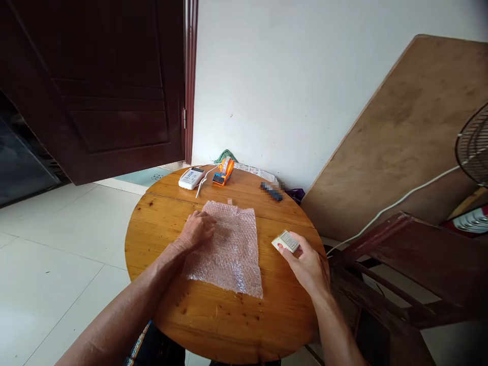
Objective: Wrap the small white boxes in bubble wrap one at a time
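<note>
A pinkish sheet of bubble wrap [232, 249] lies flat on the round wooden table in front of me. My left hand [199, 229] rests palm down on its upper left part, fingers stretched out and slightly blurred. To the right of the sheet, my right hand [307, 256] is closed around a small pale box [285, 241]. Printed text and a reddish picture show on the box. The thumb presses its near side, and the other fingers are partly hidden behind it. Box and bubble wrap are apart.
On the far part of the table [168, 305] stand an orange tape dispenser [224, 173], a white device [191, 178] with a cord, and a dark, pixelated object [271, 191]. A dark wooden chair [412, 264] stands at right, below a fan [475, 147].
</note>
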`<control>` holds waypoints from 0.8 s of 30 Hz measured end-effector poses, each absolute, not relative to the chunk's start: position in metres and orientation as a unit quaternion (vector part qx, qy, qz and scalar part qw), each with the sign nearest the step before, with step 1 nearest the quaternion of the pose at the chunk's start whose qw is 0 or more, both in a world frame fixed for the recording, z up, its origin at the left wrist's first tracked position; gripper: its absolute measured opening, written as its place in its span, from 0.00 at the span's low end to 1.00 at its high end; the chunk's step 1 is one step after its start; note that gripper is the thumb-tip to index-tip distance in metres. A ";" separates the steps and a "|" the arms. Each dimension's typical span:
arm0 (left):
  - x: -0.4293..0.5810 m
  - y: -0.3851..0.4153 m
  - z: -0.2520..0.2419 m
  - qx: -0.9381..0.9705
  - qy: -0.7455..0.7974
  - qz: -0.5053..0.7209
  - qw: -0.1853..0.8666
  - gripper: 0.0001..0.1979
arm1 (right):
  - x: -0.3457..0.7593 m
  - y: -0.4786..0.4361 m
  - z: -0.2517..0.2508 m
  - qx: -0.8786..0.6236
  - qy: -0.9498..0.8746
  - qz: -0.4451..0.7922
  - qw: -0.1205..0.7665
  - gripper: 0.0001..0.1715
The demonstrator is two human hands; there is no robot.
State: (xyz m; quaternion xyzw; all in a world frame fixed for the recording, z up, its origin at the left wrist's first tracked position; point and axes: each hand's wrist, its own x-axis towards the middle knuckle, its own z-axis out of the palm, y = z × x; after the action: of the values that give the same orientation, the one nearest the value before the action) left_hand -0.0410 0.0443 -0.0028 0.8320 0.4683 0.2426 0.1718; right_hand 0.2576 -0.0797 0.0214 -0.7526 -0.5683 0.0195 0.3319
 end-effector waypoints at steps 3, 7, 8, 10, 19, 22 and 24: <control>-0.042 0.045 0.000 0.829 0.468 0.243 0.184 0.14 | 0.225 -0.076 0.038 -0.679 -0.598 0.080 0.417 0.25; -0.041 0.045 0.002 0.829 0.473 0.239 0.181 0.14 | 0.173 -0.062 0.050 -0.580 -0.676 0.183 0.416 0.27; -0.041 0.045 0.002 0.830 0.473 0.237 0.177 0.14 | 0.164 -0.058 0.047 -0.566 -0.692 0.197 0.403 0.27; -0.041 0.046 0.001 0.832 0.474 0.233 0.170 0.15 | 0.152 -0.049 0.037 -0.553 -0.719 0.224 0.356 0.28; -0.040 0.051 -0.005 0.835 0.474 0.222 0.169 0.17 | 0.155 -0.046 0.004 -0.572 -0.693 0.269 0.346 0.35; -0.040 0.051 -0.006 0.835 0.476 0.219 0.168 0.16 | 0.155 -0.045 0.001 -0.579 -0.683 0.266 0.357 0.30; -0.040 0.051 -0.006 0.835 0.477 0.217 0.168 0.16 | 0.155 -0.044 -0.001 -0.577 -0.684 0.263 0.360 0.30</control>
State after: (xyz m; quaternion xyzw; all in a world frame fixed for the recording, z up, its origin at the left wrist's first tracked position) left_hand -0.0402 0.0510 -0.0063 0.8350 0.4768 0.2173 0.1681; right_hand 0.1550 -0.0441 -0.0015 -0.5769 -0.6840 0.2634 0.3605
